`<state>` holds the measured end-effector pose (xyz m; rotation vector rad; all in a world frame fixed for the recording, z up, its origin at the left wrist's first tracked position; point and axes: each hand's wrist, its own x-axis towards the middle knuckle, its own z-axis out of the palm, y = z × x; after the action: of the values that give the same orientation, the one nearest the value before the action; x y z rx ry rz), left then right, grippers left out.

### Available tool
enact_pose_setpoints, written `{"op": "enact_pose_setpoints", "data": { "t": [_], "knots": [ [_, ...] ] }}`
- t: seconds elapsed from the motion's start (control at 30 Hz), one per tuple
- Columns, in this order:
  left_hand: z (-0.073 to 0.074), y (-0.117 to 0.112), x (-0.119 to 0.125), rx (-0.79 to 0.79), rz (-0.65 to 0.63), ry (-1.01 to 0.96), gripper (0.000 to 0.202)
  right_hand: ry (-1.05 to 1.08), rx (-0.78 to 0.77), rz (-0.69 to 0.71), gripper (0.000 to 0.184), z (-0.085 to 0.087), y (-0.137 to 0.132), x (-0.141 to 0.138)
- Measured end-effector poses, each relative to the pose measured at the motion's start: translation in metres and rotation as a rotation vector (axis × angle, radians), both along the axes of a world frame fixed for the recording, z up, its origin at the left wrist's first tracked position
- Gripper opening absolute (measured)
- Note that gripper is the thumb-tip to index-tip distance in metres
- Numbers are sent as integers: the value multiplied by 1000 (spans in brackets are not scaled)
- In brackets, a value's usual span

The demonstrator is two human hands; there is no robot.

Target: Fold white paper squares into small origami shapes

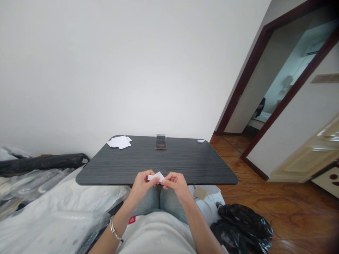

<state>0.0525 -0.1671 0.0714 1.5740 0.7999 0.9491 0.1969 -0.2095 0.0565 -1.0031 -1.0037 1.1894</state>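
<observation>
A small piece of white paper (pixel 158 175), apparently folded, is pinched between both hands just above the near edge of the dark table (pixel 148 158). My left hand (pixel 144 180) grips its left side between thumb and fingers. On the lower right corner, the fingertips of my right hand (pixel 176 181) are closed. At the table's far left lies a loose pile of white paper sheets (pixel 119 141). A small folded white paper (pixel 200 141) rests near the far right corner. The phone (pixel 161 141) is at the back middle of the table.
A white wall (pixel 159 70) stands behind the table. On the left, plastic-wrapped items and a long black roll (pixel 45 164) lie on a white covering. Black plastic bags (pixel 243 225) and a white bag with cardboard sit to the right. A doorway is farther right.
</observation>
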Motion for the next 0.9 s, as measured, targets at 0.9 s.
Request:
{"op": "enact_pose_setpoints", "data": {
  "t": [0.9],
  "knots": [
    [-4,2,-1,2,-18,-11,22,20,59,30,19,-7,3,-2]
  ]
}}
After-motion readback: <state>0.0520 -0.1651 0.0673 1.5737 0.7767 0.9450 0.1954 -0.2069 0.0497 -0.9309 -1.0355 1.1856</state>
